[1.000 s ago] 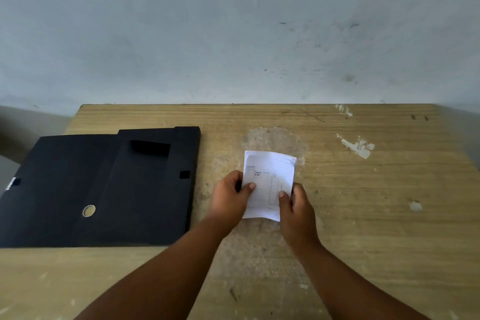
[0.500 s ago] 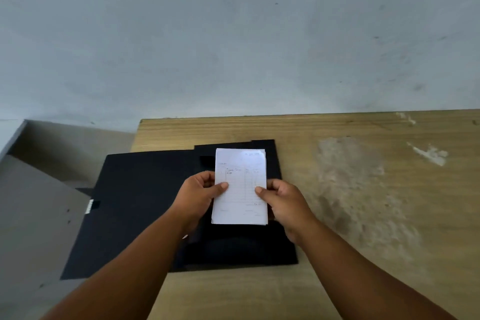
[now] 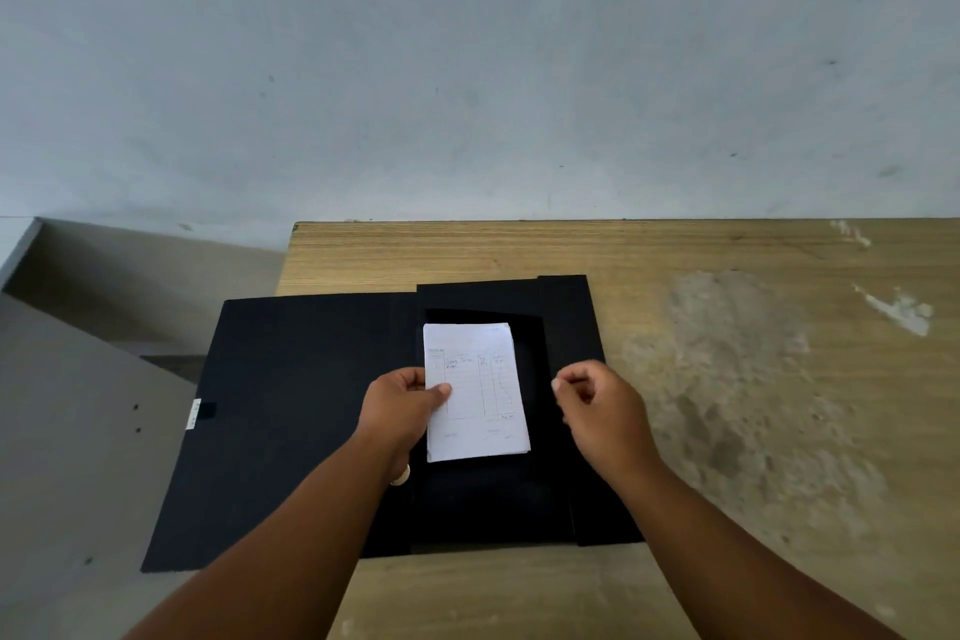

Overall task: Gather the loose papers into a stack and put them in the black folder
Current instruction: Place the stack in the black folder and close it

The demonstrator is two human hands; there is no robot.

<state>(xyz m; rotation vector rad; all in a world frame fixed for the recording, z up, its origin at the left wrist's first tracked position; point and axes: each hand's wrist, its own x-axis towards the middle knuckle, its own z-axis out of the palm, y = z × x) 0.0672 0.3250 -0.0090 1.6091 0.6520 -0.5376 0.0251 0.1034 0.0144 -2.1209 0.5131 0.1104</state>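
Observation:
The black folder [image 3: 291, 421] lies open on the left end of the wooden table, its left flap hanging past the table's edge. A small stack of white papers [image 3: 480, 400] with a ruled form on top sits over the folder's right half. My left hand [image 3: 402, 408] pinches the stack's left edge, thumb on top. My right hand [image 3: 605, 411] hovers just right of the stack, apart from it, fingers loosely curled and holding nothing.
The wooden table [image 3: 753, 379] stretches to the right, its top worn and marked with white paint flecks [image 3: 901, 309]. A grey wall rises behind it. To the left of the table the grey floor [image 3: 67, 431] lies below.
Both hands carried the papers left from the table's middle to over the folder. Since half a second ago my right hand has let go of the stack and drawn off to the right.

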